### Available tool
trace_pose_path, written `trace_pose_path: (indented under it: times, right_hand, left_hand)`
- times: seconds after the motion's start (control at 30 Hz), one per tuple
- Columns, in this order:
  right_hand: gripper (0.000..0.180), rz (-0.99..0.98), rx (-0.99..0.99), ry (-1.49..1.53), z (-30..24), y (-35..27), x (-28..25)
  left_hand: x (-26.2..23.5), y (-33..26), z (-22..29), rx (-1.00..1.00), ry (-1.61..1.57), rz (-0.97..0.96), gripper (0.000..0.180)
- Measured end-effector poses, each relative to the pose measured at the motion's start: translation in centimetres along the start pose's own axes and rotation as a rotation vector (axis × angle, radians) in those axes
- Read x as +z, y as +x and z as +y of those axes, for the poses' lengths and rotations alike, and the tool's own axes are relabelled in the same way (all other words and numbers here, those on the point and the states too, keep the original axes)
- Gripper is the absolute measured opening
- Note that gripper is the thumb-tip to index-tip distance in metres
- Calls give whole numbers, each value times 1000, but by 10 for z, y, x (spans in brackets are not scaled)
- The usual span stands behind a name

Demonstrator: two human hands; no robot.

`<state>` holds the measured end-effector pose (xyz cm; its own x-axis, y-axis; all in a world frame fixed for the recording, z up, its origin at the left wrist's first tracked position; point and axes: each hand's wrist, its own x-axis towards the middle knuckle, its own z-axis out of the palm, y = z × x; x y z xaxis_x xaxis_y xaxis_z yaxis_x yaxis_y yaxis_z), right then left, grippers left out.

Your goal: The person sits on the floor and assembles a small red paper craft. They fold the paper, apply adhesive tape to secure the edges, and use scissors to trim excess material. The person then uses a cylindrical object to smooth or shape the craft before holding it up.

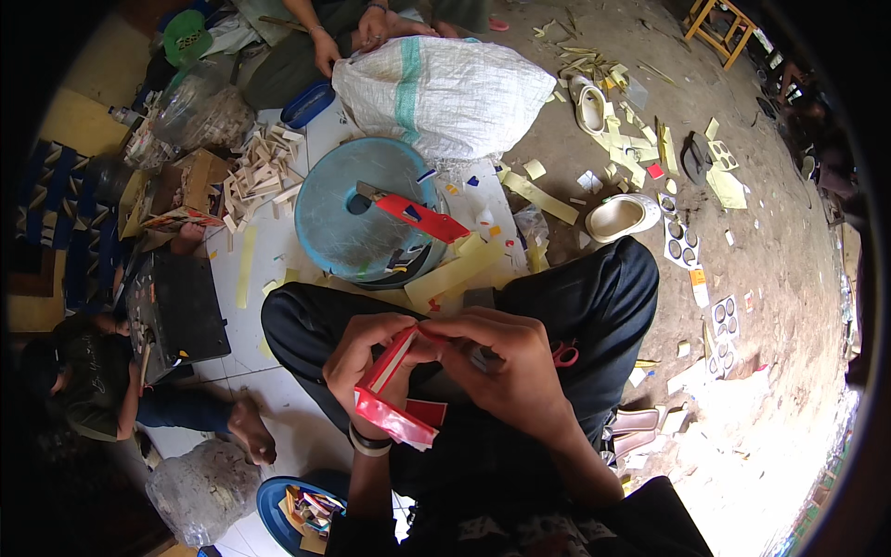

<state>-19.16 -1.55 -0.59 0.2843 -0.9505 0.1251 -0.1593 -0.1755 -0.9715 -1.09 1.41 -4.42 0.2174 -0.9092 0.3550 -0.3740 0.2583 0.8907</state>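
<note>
- Resting above the person's crossed legs, a red folded card piece (390,395) sat between both hands, with its pale inner edge facing upward.
- The left hand (364,353) had its fingers curled around the upper left side of the piece, clamping it from that side.
- The right hand (506,357) pinched the top edge of the piece with thumb and forefinger; its other fingers were bent in close.
- A dark band (369,444) circled the left wrist, just below the red piece.
- Red-handled scissors (563,354) lay on the right thigh, just beside the right hand.
- Dark trousers (594,288) covered both legs under the work.
- Ahead of the knees stood a round blue lid (343,218), carrying a red strip (422,216) and small coloured offcuts.
- Long yellow strips (455,272) lay against the near rim of that lid.
- A white woven sack (445,93) lay beyond the lid.
- Small wooden blocks (264,172) were heaped to the left of the lid.
- A pale shoe (622,216) sat on the bare ground to the right, among scattered yellow scraps.
- Another person's hands (348,42) showed at the top edge, well apart from the work.
</note>
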Motion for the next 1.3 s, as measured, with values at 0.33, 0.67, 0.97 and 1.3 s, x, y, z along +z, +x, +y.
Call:
trace_pose_path:
  times: [0.33,0.67,0.97,1.3]
  right_hand:
    - [19,131,-53,-18,10,-6,3]
    - [35,240,-10,22,15,-10,0]
    - [53,-43,-215,-82,16,-3,-18]
    - [40,49,-290,-154,24,-5,-13]
  left_hand:
    - [6,3,5,64,23,9,39]
    - [7,2,-4,-69,-233,18,44]
    - [1,5,3,66,-145,-86,40]
    - [3,4,-3,-76,-209,-79,37]
